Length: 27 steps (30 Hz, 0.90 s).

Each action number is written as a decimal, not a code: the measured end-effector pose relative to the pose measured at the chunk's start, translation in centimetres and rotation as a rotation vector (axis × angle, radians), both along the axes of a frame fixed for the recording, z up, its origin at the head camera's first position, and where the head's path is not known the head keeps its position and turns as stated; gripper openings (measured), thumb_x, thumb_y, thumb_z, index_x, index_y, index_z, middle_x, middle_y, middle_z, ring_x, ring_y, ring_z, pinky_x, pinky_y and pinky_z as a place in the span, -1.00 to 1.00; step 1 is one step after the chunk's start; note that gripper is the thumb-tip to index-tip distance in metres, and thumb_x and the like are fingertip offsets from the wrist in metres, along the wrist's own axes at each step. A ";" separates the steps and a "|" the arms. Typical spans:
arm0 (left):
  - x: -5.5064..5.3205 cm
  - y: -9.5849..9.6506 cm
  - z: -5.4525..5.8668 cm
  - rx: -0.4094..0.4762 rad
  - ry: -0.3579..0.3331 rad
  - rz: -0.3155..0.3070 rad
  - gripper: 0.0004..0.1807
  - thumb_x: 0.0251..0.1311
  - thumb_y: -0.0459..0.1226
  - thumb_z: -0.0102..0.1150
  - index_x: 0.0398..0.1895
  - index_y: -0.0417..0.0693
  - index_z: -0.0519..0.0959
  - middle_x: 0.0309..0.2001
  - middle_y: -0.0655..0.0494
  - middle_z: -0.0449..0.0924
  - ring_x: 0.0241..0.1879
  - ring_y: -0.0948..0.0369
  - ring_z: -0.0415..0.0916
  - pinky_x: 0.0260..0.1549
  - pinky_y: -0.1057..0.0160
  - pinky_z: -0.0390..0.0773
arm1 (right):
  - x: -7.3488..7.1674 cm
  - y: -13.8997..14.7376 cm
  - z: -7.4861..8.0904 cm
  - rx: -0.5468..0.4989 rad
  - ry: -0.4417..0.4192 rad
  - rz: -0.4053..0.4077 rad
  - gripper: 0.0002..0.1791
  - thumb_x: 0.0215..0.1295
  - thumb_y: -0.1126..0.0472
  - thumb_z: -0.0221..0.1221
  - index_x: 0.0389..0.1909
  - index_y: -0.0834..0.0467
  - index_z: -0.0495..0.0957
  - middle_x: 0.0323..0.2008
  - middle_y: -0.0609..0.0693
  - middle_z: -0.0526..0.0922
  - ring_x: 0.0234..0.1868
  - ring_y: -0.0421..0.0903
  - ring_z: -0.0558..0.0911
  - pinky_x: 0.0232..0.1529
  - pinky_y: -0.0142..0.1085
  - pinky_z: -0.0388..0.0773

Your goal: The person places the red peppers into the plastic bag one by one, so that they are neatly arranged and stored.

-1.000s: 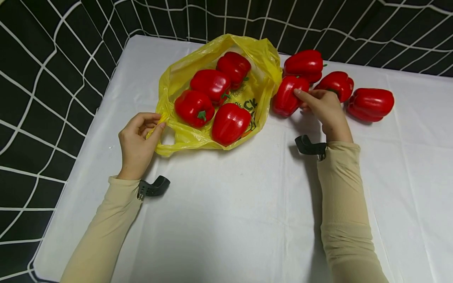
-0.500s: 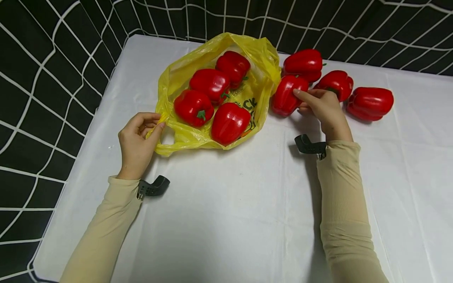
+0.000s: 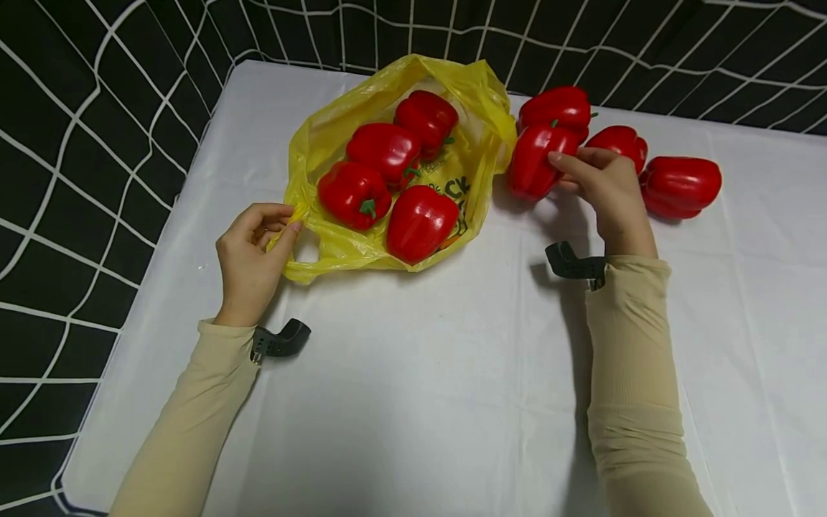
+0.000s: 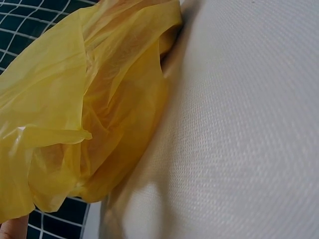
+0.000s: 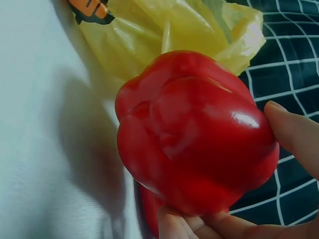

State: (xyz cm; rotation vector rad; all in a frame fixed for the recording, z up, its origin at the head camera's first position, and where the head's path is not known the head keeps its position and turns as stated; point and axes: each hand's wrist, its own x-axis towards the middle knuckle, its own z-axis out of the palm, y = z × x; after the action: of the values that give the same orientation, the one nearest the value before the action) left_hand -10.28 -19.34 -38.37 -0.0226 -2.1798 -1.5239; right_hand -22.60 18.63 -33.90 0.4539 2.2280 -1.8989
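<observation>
Between thumb and fingers my right hand grips a red bell pepper, just right of a yellow plastic bag. In the right wrist view the held bell pepper shows its lobed end, with a shadow on the cloth beside it. My left hand pinches the bag's handle at its left corner. The bag's mouth gapes, and several red bell peppers with green stems lie inside. Only yellow film and a bit of finger show in the left wrist view.
Three more red bell peppers lie on the white cloth: one behind the held pepper, one partly hidden by the right hand, and one farther right. A black wall with white netting borders the table's back and left.
My right hand has raised the bell pepper off the cloth and shifted it slightly right and back. The left hand keeps its hold on the bag.
</observation>
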 end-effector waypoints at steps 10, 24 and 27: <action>0.0 0.0 0.0 0.020 0.005 0.000 -0.81 0.04 -0.57 0.24 -0.24 -0.49 0.56 -0.31 -0.20 0.58 -0.32 0.37 0.49 -0.25 0.49 0.53 | 0.3 0.0 0.5 -0.074 0.055 -0.026 -0.21 -0.01 0.08 0.43 0.19 0.34 0.33 -0.19 -0.01 0.51 -0.34 -0.22 0.58 -0.28 -0.54 0.57; -0.1 0.0 -0.1 0.009 0.002 0.002 -0.79 0.03 -0.58 0.25 -0.22 -0.48 0.56 -0.30 -0.20 0.58 -0.32 0.35 0.50 -0.25 0.48 0.54 | 0.8 0.2 1.4 -0.095 0.105 -0.040 -0.23 -0.03 0.11 0.44 0.17 0.34 0.36 -0.19 0.00 0.53 -0.42 -0.20 0.63 -0.31 -0.49 0.59; 0.0 0.0 -0.1 0.016 0.003 -0.001 -0.79 0.03 -0.58 0.25 -0.22 -0.49 0.55 -0.30 -0.20 0.58 -0.33 0.35 0.50 -0.25 0.48 0.54 | 1.0 0.2 1.6 -0.109 0.127 -0.039 -0.26 -0.02 0.13 0.43 0.14 0.34 0.36 -0.22 0.01 0.55 -0.46 -0.19 0.64 -0.36 -0.49 0.60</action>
State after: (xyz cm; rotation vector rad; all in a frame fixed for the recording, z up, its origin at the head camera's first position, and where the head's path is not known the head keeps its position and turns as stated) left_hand -10.30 -19.37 -38.47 -0.0208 -2.1655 -1.5410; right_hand -21.61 18.85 -32.31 0.3723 2.1915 -2.1128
